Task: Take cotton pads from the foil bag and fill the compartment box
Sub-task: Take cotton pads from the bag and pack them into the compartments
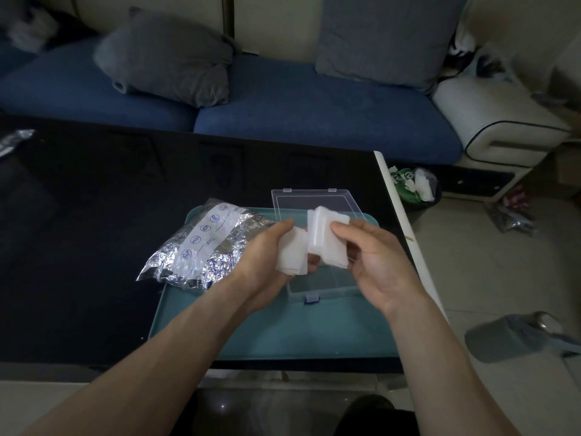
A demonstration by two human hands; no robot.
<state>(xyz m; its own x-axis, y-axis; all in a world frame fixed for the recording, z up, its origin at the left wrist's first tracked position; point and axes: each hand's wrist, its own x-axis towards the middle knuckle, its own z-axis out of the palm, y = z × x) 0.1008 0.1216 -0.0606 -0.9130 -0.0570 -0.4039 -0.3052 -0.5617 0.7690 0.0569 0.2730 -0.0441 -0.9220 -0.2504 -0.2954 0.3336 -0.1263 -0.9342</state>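
So both hands are up over the clear compartment box [317, 281], each with its own little wad of cotton pads. The left hand [267, 256] is curled around a smaller stack [290, 254], thumb on top and fingers underneath. The right hand [374, 256] is pinching a thicker stack [327, 239] along its right edge, thumb over the top. The two stacks touch in the middle, so it looks like one bundle being split in two.

The box sits right under the hands on a teal tray [267, 328], lid [314, 199] flipped open on the far side of the fingers. I can't really make out dividers or whether anything's in there yet, since the hands cover most of it. The foil bag [204, 247] lies just left of the left hand, crinkled and half on the tray, half on the black table [94, 215].

Handling-wise, I'd guess these are super light, soft and squishy, with nothing fragile about them. The annoying bit is that loose pads fan out and slide off each other. Best bet is probably squeezing the stack flat-face to flat-face across the whole thickness, not just grabbing a corner, then lowering it in edge-first so it stays together.
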